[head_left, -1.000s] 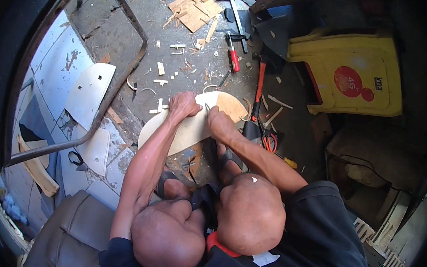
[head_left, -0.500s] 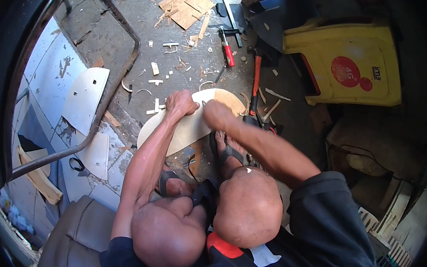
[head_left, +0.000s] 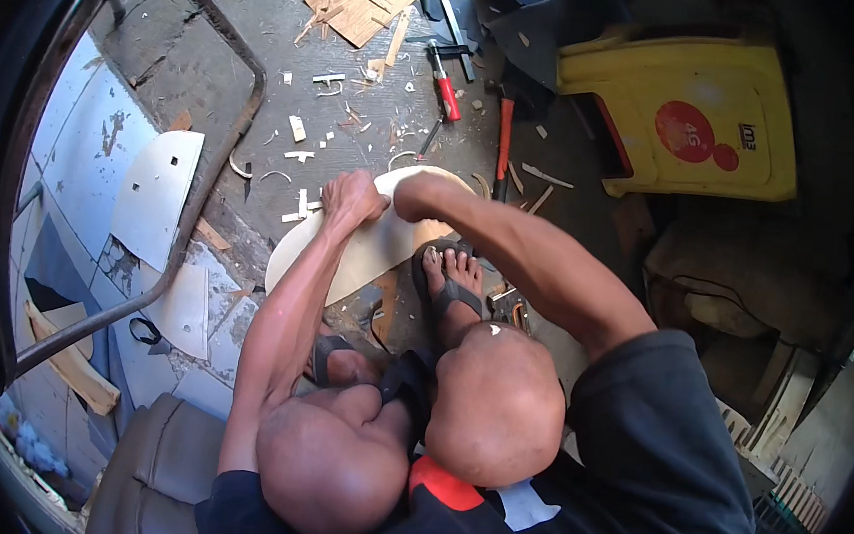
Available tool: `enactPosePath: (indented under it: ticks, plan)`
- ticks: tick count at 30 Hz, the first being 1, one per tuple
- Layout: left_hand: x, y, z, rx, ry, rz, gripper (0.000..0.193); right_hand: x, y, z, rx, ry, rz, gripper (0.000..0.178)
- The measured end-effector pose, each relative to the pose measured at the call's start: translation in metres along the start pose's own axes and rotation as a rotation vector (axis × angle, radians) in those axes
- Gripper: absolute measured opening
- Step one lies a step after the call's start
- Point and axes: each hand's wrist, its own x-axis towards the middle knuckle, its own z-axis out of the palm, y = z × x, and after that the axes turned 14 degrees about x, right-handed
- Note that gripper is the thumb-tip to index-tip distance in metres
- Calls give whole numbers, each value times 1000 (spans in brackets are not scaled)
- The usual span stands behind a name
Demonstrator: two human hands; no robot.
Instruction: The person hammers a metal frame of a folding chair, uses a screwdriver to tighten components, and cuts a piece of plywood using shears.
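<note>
A pale, rounded plywood board (head_left: pixel 347 266) lies tilted across the floor in front of my feet. My left hand (head_left: pixel 354 199) is closed at its far edge, fingers curled over and thumb toward the board's face. Close beside it, my right hand (head_left: pixel 426 197) is balled into a fist over the board's upper part. Whatever that fist holds, if anything, is hidden by the fingers. Small white wood offcuts (head_left: pixel 303 204) lie at the board's far left edge.
Beyond lie a red-handled clamp (head_left: pixel 446 93), an orange-handled hammer (head_left: pixel 504 143), a square plywood piece (head_left: pixel 362 6) and scattered scraps. A yellow plastic panel (head_left: pixel 758 142) stands at right. Left are a metal chair frame (head_left: pixel 226 146) and a cut board with square holes (head_left: pixel 157 196).
My right hand has moved slightly up and left along the board, closer to my left hand. The whole view has shifted a little; my left hand keeps its place on the board.
</note>
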Motion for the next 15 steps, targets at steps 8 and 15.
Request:
enactPosePath:
  ticks: [8,15]
  plan:
    - [-2,19,-7,26,-48,-3,42,-8,49,108,626,669,-201,37]
    - [-8,8,-15,-59,-95,18,45,-44,43,77,485,617,-133,42]
